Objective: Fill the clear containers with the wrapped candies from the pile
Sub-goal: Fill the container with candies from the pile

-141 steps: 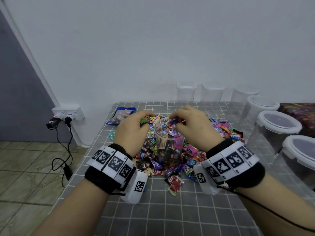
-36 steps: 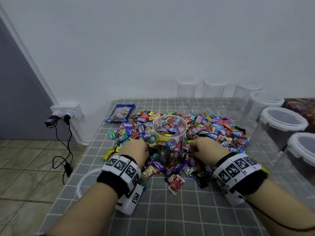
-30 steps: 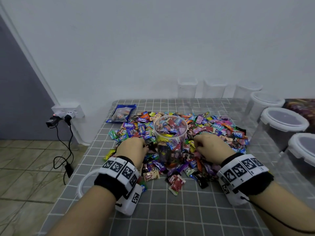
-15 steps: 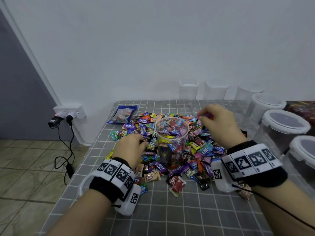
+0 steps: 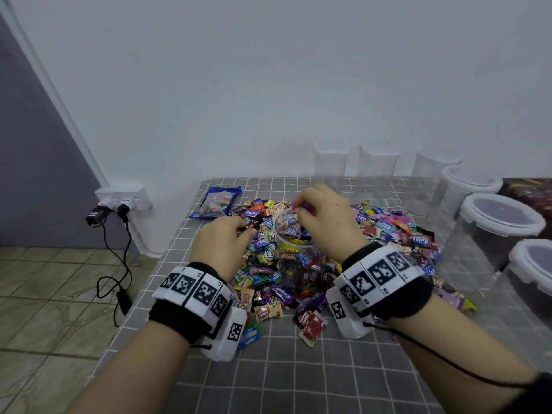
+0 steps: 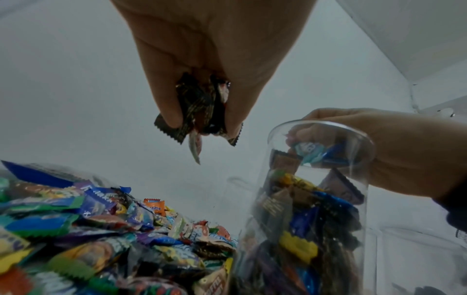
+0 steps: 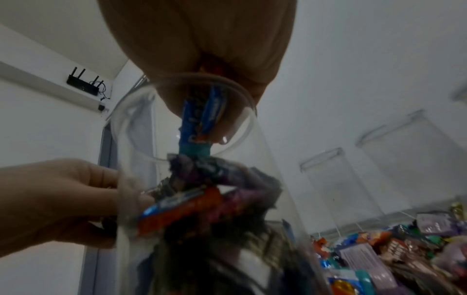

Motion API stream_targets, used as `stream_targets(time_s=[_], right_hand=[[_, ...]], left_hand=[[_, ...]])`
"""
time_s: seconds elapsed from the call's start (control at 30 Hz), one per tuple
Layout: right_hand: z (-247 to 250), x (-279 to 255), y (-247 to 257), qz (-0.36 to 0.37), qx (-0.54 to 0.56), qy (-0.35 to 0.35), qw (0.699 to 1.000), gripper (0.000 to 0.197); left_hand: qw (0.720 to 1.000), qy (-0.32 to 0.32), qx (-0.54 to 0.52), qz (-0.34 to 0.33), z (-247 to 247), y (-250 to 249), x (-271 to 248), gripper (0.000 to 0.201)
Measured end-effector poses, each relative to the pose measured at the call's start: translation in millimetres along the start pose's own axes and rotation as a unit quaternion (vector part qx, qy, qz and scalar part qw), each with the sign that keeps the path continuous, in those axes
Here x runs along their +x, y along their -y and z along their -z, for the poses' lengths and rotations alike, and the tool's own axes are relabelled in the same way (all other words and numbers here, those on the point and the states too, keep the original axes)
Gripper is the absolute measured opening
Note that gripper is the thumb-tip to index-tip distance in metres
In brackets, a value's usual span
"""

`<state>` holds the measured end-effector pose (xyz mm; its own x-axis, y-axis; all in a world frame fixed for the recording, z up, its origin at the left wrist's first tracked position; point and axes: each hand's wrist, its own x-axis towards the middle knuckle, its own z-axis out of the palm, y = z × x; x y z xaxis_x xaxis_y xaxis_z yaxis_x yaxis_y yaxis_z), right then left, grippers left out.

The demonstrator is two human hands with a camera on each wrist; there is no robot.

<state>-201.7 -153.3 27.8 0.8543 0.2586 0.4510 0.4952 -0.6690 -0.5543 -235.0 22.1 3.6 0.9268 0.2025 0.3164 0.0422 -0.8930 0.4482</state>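
Observation:
A clear round container (image 5: pixel 294 258), nearly full of wrapped candies, stands upright in the middle of the candy pile (image 5: pixel 388 231). My right hand (image 5: pixel 324 219) hovers over its rim and grips several candies (image 7: pixel 199 127), mostly blue-wrapped, that hang into the opening. My left hand (image 5: pixel 224 239) is just left of the container, raised a little above the pile, pinching a bunch of dark-wrapped candies (image 6: pixel 199 111). The container's rim (image 6: pixel 321 143) shows in the left wrist view with the right hand behind it.
Several clear containers stand along the back wall (image 5: pixel 331 158) and lidded ones down the right edge (image 5: pixel 501 228). A blue candy bag (image 5: pixel 216 201) lies at the back left. A white lid lies under my left wrist. The grey checked tablecloth (image 5: pixel 298 377) spreads in front.
Both hands grabbed candies from the pile beside the container and rose. The right hand swung left to over the container's mouth; the left hand lifted toward it.

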Motion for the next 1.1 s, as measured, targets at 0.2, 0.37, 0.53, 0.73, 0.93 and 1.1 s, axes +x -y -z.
stream_targets(time_s=[0.2,0.37,0.53,0.73,0.93,1.1], right_hand=[[1.1,-4.4,-4.1,0.027,-0.009,0.014,0.999,0.014],[4.0,-14.3,-3.0,0.037,0.044,-0.004,0.998,0.017],[2.4,-30.9,-14.8,-0.067,0.185,-0.009,0.980,0.066],[-15.0,-43.0,-33.4,-0.123,0.300,0.067,0.944,0.109],[-15.7,-44.5,-34.1,-0.120,0.329,0.062,0.935,0.077],[-21.0,-44.1,-37.9,-0.121,0.316,0.046,0.940,0.082]], left_hand=[[1.000,-0.002,-0.014,-0.005,-1.7,-0.8,-0.6,0.031],[0.999,-0.008,-0.032,-0.013,-1.4,-4.7,0.4,0.026],[0.997,-0.041,-0.062,-0.030,6.5,-12.6,3.8,0.026],[0.989,-0.059,-0.123,-0.053,21.5,-33.6,7.9,0.021],[0.976,-0.018,-0.194,-0.098,23.4,-57.4,8.2,0.016],[0.973,0.045,-0.198,-0.111,17.2,-71.1,3.9,0.011]])
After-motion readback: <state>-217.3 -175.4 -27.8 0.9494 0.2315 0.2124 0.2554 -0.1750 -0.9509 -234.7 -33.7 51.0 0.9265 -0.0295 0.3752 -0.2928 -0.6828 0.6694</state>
